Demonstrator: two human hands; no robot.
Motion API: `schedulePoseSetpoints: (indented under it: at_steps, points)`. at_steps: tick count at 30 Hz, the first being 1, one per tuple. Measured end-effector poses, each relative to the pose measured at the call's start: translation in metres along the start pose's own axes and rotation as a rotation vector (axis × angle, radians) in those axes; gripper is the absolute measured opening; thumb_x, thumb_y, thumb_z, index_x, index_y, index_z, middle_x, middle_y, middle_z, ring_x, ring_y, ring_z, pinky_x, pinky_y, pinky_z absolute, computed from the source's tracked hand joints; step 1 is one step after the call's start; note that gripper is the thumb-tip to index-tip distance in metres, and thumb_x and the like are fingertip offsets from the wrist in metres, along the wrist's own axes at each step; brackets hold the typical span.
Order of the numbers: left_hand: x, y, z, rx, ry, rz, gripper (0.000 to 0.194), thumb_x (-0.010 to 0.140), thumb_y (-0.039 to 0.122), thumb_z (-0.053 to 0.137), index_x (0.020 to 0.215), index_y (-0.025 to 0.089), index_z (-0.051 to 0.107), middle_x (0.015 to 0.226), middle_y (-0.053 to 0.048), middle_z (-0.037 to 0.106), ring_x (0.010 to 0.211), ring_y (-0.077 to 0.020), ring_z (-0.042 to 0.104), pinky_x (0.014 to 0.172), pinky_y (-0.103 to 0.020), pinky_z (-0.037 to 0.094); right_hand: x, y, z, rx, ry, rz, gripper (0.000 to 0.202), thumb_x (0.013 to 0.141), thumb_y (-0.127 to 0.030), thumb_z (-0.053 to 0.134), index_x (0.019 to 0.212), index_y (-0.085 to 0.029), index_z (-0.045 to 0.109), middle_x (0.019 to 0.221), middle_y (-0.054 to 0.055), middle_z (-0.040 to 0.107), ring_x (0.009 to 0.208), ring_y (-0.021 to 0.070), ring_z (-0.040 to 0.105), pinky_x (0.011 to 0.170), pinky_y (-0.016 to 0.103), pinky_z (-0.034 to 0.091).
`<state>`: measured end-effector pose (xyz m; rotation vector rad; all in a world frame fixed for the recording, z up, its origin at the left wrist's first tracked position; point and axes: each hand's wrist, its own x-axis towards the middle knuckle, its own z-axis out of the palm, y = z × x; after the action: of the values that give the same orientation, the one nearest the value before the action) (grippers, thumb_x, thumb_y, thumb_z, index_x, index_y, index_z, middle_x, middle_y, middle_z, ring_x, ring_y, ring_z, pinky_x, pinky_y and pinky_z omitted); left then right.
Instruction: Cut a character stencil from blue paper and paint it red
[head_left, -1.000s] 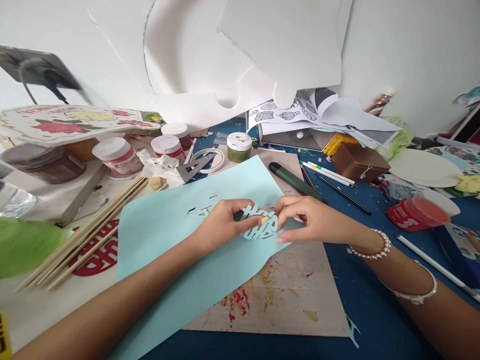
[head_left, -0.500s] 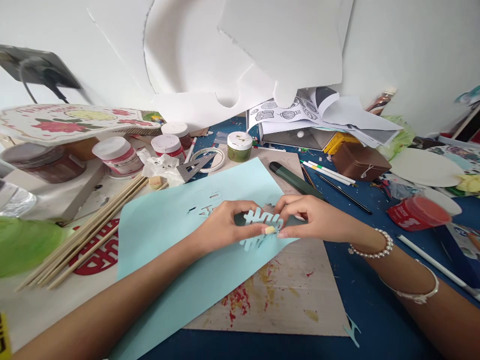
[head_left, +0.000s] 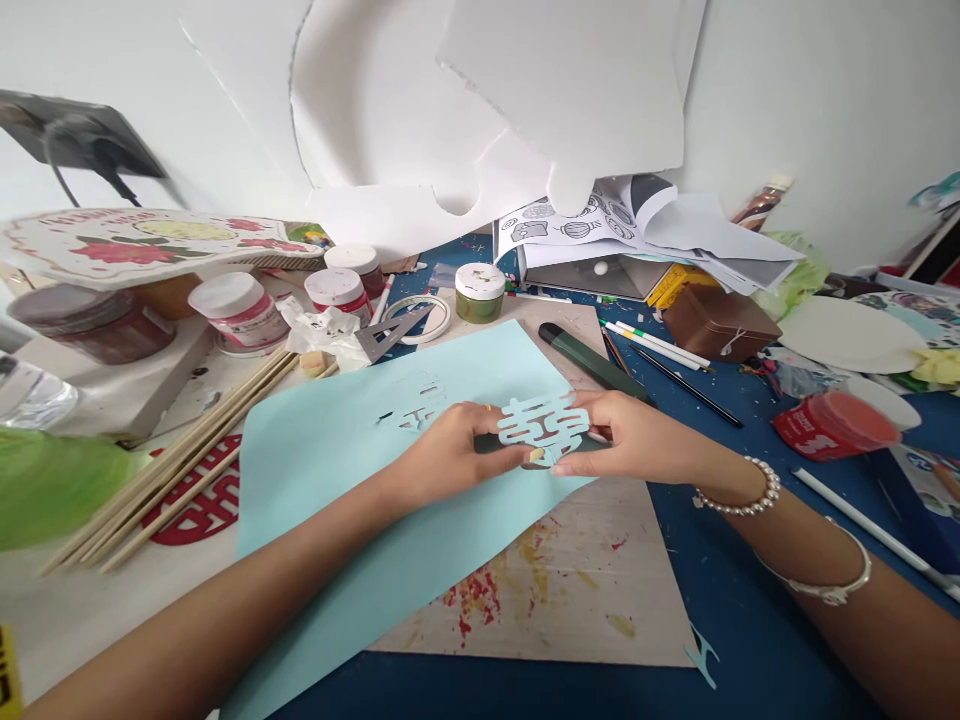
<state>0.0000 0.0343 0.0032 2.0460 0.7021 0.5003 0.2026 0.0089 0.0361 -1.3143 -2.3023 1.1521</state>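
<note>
A light blue paper cutout point(head_left: 544, 428) with openwork strokes is held up between both hands, its face tilted towards the camera. My left hand point(head_left: 461, 448) pinches its lower left edge, thumb in front. On the right side, my right hand point(head_left: 611, 435) grips it between thumb and fingers, which are partly behind the paper. Under the hands lies a large light blue sheet point(head_left: 330, 500) with small slots cut in it. That sheet rests on a paint-stained board point(head_left: 570, 590).
Wooden sticks point(head_left: 187, 450) lie over a red cutout point(head_left: 199, 510) at left. Paint jars point(head_left: 480, 292), a tape roll point(head_left: 435, 325) and a dark green tool point(head_left: 589, 360) sit behind the hands. Pens point(head_left: 660, 345), a brown box point(head_left: 720, 322) and a red tub point(head_left: 836, 425) stand right.
The cutout has been turned and flattened out, so its face now shows more fully between the hands. Both hands stay in nearly the same place and still hold it.
</note>
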Motion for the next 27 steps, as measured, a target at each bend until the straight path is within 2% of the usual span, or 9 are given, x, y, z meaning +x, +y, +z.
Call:
schedulePoseSetpoints:
  at_steps: [7,11,18,23,27]
  points:
    - [0.0004,-0.0006,-0.0009,-0.015,0.015,-0.025,0.013,0.078,0.025,0.053,0.078,0.017,0.063,0.073,0.002,0.061,0.068,-0.0136,0.053,0.063,-0.022,0.039,0.0007,0.0014,0.0001,-0.003,-0.010,-0.041,0.023,0.073,-0.030,0.058,0.091,-0.016,0.063,0.096,0.006,0.059,0.089,0.0192,0.053,0.078,0.029,0.040]
    - [0.0008,0.0045,-0.0016,-0.025,0.016,-0.039,0.013,0.077,0.026,0.054,0.073,0.016,0.062,0.071,0.002,0.060,0.067,-0.0133,0.053,0.061,-0.021,0.039,0.0014,0.0004,0.0019,0.004,-0.006,-0.009,0.024,0.071,-0.030,0.059,0.091,-0.017,0.063,0.093,0.005,0.059,0.084,0.0190,0.053,0.073,0.029,0.042]
    - [0.0013,0.0052,0.0028,-0.149,0.040,-0.175,0.022,0.076,0.033,0.057,0.086,0.015,0.063,0.082,0.000,0.064,0.078,-0.0181,0.057,0.068,-0.024,0.042,0.0034,-0.0024,0.0070,0.000,-0.020,0.034,0.022,0.070,-0.030,0.060,0.088,-0.018,0.063,0.089,0.004,0.059,0.071,0.0161,0.053,0.062,0.026,0.040]
    - [0.0018,0.0026,0.0055,-0.162,0.069,-0.174,0.022,0.077,0.032,0.055,0.088,0.016,0.064,0.087,0.000,0.065,0.081,-0.0179,0.058,0.070,-0.024,0.042,0.0030,0.0009,0.0079,-0.016,-0.033,0.011,0.020,0.073,-0.031,0.057,0.088,-0.018,0.061,0.090,0.004,0.058,0.077,0.0168,0.053,0.067,0.027,0.041]
    - [0.0027,0.0027,0.0054,-0.156,0.085,-0.184,0.021,0.077,0.032,0.055,0.083,0.014,0.065,0.082,0.000,0.065,0.078,-0.0177,0.057,0.069,-0.024,0.041,0.0036,0.0013,0.0078,-0.051,-0.020,-0.011,0.019,0.073,-0.031,0.057,0.086,-0.018,0.061,0.089,0.005,0.057,0.077,0.0170,0.052,0.067,0.028,0.040]
